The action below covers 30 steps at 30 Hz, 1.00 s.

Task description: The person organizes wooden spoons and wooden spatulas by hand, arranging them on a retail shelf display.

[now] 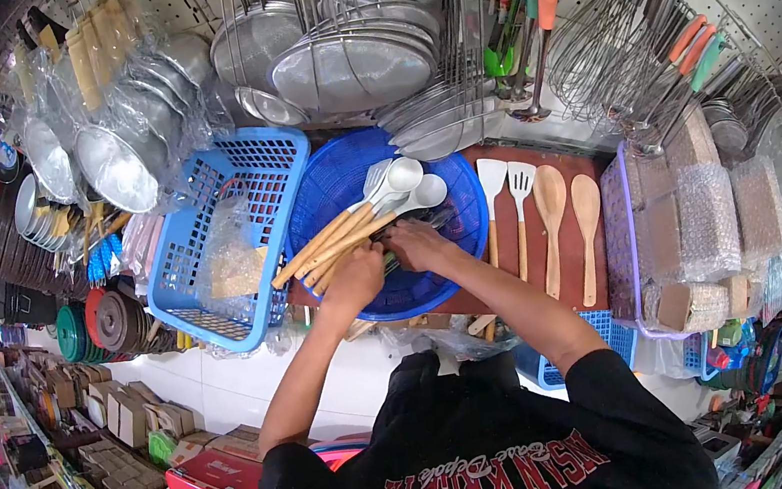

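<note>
Our left hand [357,275] at white-headed, wooden-handled spoons [403,175] in a round, blue plastic basket [471,194] at twelve o'clock, our right hand [417,244] inside it (we cannot tell either grip), a rectangular, light-blue plastic crate [175,277] at ten.

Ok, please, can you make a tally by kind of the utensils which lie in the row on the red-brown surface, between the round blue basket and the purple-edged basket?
Solid white-headed turner: 1
Slotted white-headed turner: 1
All-wood utensils: 2
Total: 4
</note>
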Motion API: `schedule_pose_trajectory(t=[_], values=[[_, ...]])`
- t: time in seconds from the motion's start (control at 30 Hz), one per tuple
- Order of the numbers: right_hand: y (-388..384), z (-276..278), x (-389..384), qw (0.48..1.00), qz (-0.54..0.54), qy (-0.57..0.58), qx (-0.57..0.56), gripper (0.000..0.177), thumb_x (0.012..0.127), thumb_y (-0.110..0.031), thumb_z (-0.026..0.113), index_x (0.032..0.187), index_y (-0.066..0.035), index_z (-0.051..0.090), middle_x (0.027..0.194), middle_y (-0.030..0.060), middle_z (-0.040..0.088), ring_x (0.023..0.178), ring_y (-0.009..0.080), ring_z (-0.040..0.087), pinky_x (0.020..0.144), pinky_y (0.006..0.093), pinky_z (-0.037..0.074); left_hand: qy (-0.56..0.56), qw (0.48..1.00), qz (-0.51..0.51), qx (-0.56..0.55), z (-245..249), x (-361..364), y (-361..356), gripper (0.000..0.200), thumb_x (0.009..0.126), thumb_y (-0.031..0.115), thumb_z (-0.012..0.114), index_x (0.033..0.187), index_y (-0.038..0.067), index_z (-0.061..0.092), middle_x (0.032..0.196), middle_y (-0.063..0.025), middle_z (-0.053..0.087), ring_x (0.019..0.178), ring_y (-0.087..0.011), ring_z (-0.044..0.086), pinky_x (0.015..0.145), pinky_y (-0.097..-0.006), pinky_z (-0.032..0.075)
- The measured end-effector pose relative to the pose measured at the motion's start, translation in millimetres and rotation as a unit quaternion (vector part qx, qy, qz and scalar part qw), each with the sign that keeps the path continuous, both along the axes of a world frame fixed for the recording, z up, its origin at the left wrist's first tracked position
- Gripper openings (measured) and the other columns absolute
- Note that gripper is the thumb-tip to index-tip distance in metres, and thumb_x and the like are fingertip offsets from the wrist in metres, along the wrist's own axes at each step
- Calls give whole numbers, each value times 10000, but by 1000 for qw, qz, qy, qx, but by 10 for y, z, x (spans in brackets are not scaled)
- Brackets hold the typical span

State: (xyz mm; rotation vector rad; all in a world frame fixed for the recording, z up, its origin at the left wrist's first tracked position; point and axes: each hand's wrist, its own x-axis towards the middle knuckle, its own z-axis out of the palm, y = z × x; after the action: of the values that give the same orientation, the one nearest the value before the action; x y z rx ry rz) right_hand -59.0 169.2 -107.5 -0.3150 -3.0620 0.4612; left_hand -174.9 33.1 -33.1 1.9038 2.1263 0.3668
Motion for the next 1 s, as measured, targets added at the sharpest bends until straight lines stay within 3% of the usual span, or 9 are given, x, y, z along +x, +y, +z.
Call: schedule_pose_trajectory(t=[0.13, 0.23, 0.33, 0.43, 0.53, 0.63, 0.73, 0.93, 1.0], values=[[36, 213, -30, 997, -2, -71, -38, 177, 744, -85, 609, 914, -62, 652, 947, 148, 655, 916, 332, 634, 760, 442, 510, 20, 994, 5, -112, -116, -29, 58, 337, 786, 37, 505, 1106, -63, 535, 986, -333, 611, 894, -413, 640, 804, -481, 503], [43, 346, 4, 992, 9, -112, -57, 187, 766, -99, 588, 938, -74, 658, 965, 146, 661, 948, 324, 634, 778, 446, 504, 99, 994, -21, 34, -383, -37, -21, 373, 763, 35, 522, 1119, -76, 531, 1043, -326, 597, 951, -403, 629, 855, -471, 489], [58, 338, 19, 989, 10, -133, -58, 207, 780, -111, 575, 964, -84, 664, 983, 144, 666, 963, 322, 635, 786, 459, 506, 94, 994, -38, 36, -480, -100, -35, 361, 750, 37, 534, 1089, -86, 553, 1088, -313, 579, 1001, -412, 607, 901, -471, 467], [62, 313, -8, 991, -9, -120, -64, 171, 784, -118, 581, 919, -85, 681, 970, 146, 683, 940, 318, 653, 820, 459, 511, -4, 1000, -6, -21, -328, -95, -25, 351, 733, 40, 551, 1059, -88, 571, 1071, -289, 588, 1004, -420, 601, 916, -467, 462], [34, 235, -50, 990, -43, -125, -45, 263, 788, -112, 561, 1028, -90, 666, 1004, 151, 663, 967, 323, 638, 823, 458, 512, 20, 994, -1, -110, -363, -94, -55, 341, 761, 47, 538, 1073, -89, 569, 1121, -296, 574, 1040, -423, 587, 940, -460, 452], [38, 238, -65, 989, -49, -130, -60, 289, 798, -109, 546, 1065, -88, 656, 1031, 157, 652, 958, 336, 640, 831, 452, 520, 47, 997, 9, -65, -572, -153, -149, 291, 813, 59, 498, 1054, -74, 594, 1041, -287, 615, 984, -399, 624, 882, -451, 491], [-6, 181, -48, 993, -72, -75, -56, 299, 802, -85, 530, 1076, -79, 651, 1053, 167, 636, 944, 347, 643, 817, 450, 529, 16, 998, 42, -34, -693, -173, -130, 326, 815, 72, 502, 1087, -89, 583, 1085, -318, 598, 1035, -415, 599, 927, -459, 462], [-21, 111, -56, 997, -51, -58, 27, 156, 770, -71, 580, 871, -27, 690, 950, 160, 649, 886, 339, 666, 728, 448, 547, -32, 992, -22, -119, -525, -239, -54, 371, 796, 99, 509, 1127, -45, 592, 1092, -313, 599, 1057, -421, 581, 947, -458, 438], [-13, 123, -59, 997, -53, -59, 3, 156, 768, -68, 576, 869, -39, 691, 1005, 174, 630, 909, 345, 657, 754, 453, 541, -33, 987, -16, -156, -445, -232, -32, 368, 790, 95, 505, 1123, -32, 599, 1085, -309, 601, 1057, -421, 579, 944, -461, 435]])
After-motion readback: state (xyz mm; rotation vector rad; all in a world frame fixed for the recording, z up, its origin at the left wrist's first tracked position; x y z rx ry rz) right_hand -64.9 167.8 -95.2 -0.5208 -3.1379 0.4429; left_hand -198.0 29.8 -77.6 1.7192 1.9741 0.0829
